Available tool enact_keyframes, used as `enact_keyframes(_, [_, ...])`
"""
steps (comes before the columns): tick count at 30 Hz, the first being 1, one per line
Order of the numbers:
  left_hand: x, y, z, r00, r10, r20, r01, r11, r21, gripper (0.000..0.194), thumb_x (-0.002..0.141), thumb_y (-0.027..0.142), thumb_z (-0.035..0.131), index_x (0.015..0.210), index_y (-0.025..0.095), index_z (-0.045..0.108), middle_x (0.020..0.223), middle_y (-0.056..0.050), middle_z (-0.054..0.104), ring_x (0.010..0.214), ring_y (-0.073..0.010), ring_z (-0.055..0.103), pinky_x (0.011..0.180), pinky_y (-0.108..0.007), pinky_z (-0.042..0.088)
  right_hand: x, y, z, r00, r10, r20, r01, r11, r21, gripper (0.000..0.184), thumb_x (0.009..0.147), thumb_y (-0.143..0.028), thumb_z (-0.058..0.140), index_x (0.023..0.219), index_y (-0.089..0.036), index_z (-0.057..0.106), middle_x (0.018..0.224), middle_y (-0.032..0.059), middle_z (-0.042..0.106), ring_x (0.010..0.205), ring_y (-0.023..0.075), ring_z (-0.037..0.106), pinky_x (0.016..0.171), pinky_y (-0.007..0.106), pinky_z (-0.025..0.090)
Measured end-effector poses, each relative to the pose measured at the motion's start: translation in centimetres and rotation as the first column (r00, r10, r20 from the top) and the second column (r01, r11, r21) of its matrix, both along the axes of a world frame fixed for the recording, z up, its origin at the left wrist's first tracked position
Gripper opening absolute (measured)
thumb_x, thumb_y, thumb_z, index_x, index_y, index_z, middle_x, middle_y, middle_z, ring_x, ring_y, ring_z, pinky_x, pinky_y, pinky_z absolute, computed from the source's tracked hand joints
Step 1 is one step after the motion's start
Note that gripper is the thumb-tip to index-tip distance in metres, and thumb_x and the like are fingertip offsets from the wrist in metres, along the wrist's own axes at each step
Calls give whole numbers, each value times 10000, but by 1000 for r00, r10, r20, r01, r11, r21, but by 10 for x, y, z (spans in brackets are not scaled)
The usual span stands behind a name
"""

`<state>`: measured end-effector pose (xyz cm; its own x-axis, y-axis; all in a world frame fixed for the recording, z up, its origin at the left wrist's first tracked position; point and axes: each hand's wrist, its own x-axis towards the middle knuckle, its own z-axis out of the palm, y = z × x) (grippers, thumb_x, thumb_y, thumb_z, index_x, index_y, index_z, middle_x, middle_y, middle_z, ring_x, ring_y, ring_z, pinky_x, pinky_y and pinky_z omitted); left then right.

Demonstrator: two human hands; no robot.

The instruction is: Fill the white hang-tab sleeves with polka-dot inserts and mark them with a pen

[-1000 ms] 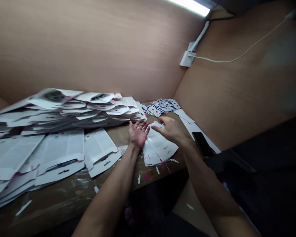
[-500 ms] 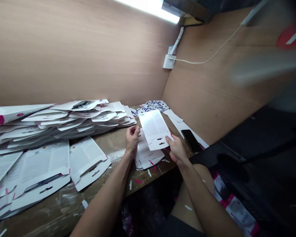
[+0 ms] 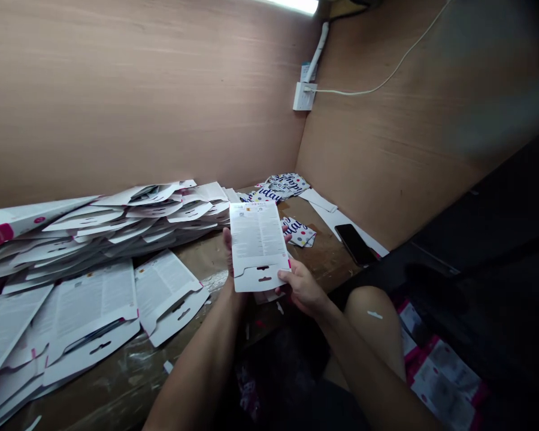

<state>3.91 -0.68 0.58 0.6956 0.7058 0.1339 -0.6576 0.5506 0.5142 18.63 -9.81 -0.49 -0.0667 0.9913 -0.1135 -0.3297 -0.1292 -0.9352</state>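
A flat white cardboard envelope [image 3: 257,242] with small print and two hang-hole slots is held up above the table's front edge. My right hand [image 3: 300,284] pinches its lower right corner, thumb on the printed face. Behind it is my left hand [image 3: 229,257], with the thumb along the left edge and fingertips showing at the right edge; the palm is hidden. Under the envelope, part of another white card [image 3: 268,296] shows. Close by on the right lie cards with coloured dots and blue lettering [image 3: 300,232].
A tall heap of white envelopes [image 3: 157,209] fills the table's left back, with more envelopes [image 3: 94,299] in front. A black phone [image 3: 354,244] lies at the right. More dotted cards [image 3: 287,184] sit in the corner below a wall socket [image 3: 304,96]. Pink-and-white packets [image 3: 447,380] are low at right.
The envelope has moved left and turned more upright. My left hand has gone from beside it to behind it, taking hold. Dotted cards at its right have come into view.
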Motion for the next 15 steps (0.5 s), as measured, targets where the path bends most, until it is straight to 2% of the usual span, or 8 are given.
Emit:
enact_keyframes(3, [1,-2,4,999,8,-37,-8,1000,-3,1219,738,1055,401,1565,163,485,1569,-265,526,1528,-508,367,1135,-699,378,1,-2,-7,995,-21,97,16,999,47,476,856,-388,697,1295,-207,670,1046,75,777,792,214,702,574,279,541])
enact_keyframes(6, [2,0,1,997,69,-28,-69,997,-18,1191,742,1047,427,1539,165,508,1531,-258,562,1507,-505,398,1150,-681,373,2,-3,-15,956,-129,265,84,981,175,424,943,-450,651,1295,-213,667,1089,84,770,973,258,719,799,368,617])
enact_keyframes(9, [3,4,-4,996,92,14,-92,996,-5,1146,781,1018,435,1550,171,499,1532,-236,567,1513,-480,399,1172,-648,368,3,-4,-21,905,-219,365,122,955,271,366,999,-477,608,1229,-202,683,1140,89,760,1078,271,700,978,425,586])
enact_keyframes(15, [5,5,-8,995,99,15,-98,995,-24,1112,816,1007,387,1563,191,494,1533,-220,571,1497,-474,423,1158,-633,388,4,-2,-26,894,-231,383,121,950,289,394,1021,-484,591,1274,-196,686,1121,82,764,1063,262,698,955,393,581])
